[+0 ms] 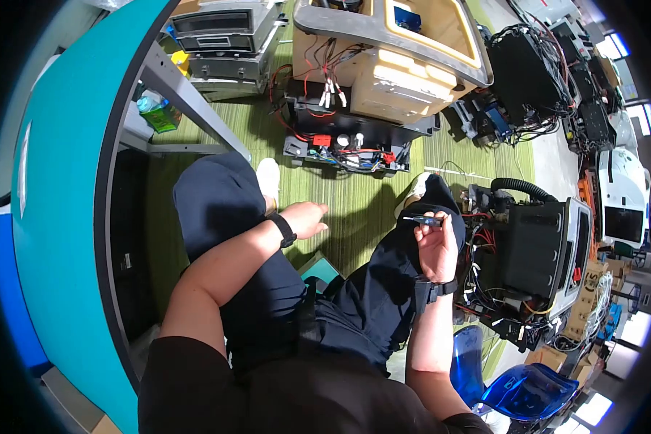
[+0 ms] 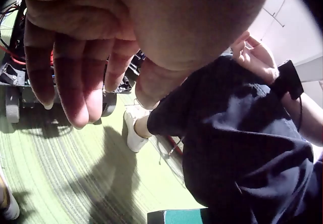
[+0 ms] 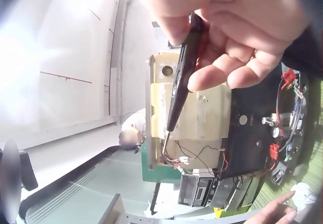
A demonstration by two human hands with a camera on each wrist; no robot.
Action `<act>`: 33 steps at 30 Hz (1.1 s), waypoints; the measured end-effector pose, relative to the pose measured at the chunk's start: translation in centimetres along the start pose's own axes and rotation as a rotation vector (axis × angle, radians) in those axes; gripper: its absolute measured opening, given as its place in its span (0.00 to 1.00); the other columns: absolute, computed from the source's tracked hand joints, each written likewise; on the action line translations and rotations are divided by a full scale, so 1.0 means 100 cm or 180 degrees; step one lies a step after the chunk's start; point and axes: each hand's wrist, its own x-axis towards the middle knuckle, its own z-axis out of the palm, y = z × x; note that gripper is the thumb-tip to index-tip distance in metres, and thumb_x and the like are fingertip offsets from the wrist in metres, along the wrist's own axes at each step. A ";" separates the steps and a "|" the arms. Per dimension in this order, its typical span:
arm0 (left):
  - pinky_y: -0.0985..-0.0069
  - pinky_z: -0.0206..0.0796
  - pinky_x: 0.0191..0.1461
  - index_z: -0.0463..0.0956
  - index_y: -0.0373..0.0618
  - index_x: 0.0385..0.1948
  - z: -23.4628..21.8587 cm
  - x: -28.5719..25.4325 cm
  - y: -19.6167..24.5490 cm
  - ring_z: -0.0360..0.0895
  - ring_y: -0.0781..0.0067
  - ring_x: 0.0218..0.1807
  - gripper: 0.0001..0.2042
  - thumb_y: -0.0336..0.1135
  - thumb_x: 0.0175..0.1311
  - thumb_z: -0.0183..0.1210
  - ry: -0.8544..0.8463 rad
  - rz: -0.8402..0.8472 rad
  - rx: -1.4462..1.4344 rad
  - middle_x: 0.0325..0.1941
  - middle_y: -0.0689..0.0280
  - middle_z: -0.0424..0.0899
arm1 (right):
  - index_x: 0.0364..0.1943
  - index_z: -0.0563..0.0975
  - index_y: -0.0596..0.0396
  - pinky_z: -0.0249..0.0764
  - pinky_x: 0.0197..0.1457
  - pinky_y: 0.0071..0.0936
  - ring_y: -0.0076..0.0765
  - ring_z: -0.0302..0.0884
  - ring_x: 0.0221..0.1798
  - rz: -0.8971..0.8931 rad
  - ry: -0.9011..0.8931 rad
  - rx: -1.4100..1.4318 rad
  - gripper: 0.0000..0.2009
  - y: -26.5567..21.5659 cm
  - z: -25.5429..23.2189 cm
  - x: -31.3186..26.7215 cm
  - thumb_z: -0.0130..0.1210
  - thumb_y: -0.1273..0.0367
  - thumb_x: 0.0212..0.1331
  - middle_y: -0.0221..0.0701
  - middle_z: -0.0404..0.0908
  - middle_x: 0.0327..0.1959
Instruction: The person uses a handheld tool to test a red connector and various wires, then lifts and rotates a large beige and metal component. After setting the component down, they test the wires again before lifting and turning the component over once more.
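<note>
The teal tabletop is seen along the person's left, bounded by a dark edge, with a grey metal leg angled beneath. Between the knees, the striped green floor is exposed as far as the black base of the cream-coloured machine, by which the room ahead is bounded. On the right, beyond the knee, a dark grey unit with wires at its side is seen. On the machine's near side, red and black wires are left hanging, ended with white connectors.

The left hand is held above the floor, its fingers relaxed and partly spread. The right hand is held at the right knee, palm up; whether the knee is touched cannot be told. The tool is pinched there between thumb and fingers, well apart from the machine. Its slim black body is tapered towards a thin metal tip, directed towards the person's left.
</note>
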 end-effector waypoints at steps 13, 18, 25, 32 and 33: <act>0.81 0.70 0.34 0.72 0.40 0.46 0.006 0.058 -0.010 0.78 0.78 0.33 0.14 0.39 0.65 0.55 -0.0120 -0.0436 -0.3219 0.34 0.65 0.81 | 0.40 0.71 0.54 0.70 0.40 0.26 0.27 0.72 0.33 0.0054 0.0016 0.0093 0.12 -0.001 0.006 0.000 0.42 0.60 0.70 0.36 0.76 0.39; 0.79 0.71 0.32 0.73 0.45 0.44 0.034 0.123 -0.063 0.78 0.78 0.32 0.11 0.39 0.64 0.53 0.0704 -0.1618 -0.4371 0.35 0.67 0.80 | 0.40 0.71 0.54 0.70 0.40 0.26 0.29 0.72 0.33 0.0050 -0.0126 0.0077 0.12 -0.002 0.004 0.001 0.41 0.60 0.70 0.37 0.76 0.39; 0.82 0.66 0.26 0.74 0.45 0.35 0.057 0.186 -0.117 0.71 0.82 0.23 0.05 0.34 0.66 0.50 0.2528 -0.1683 -0.4507 0.25 0.72 0.75 | 0.42 0.70 0.55 0.70 0.43 0.28 0.31 0.72 0.34 0.0038 -0.0002 0.0122 0.12 -0.006 -0.003 -0.001 0.39 0.62 0.71 0.39 0.76 0.39; 0.77 0.69 0.22 0.73 0.37 0.46 0.065 0.240 -0.188 0.75 0.75 0.23 0.17 0.38 0.60 0.59 0.2998 -0.2395 -0.2837 0.27 0.64 0.79 | 0.42 0.69 0.56 0.71 0.45 0.29 0.33 0.74 0.35 -0.0023 0.0062 0.0185 0.12 -0.015 -0.005 0.003 0.39 0.62 0.70 0.41 0.75 0.40; 0.69 0.69 0.50 0.78 0.37 0.40 0.054 0.237 -0.176 0.80 0.56 0.44 0.19 0.41 0.50 0.65 0.2992 -0.2690 -0.3094 0.40 0.51 0.83 | 0.42 0.69 0.56 0.71 0.45 0.28 0.33 0.74 0.36 -0.0024 0.0048 0.0213 0.12 -0.016 -0.006 0.003 0.39 0.62 0.70 0.41 0.75 0.40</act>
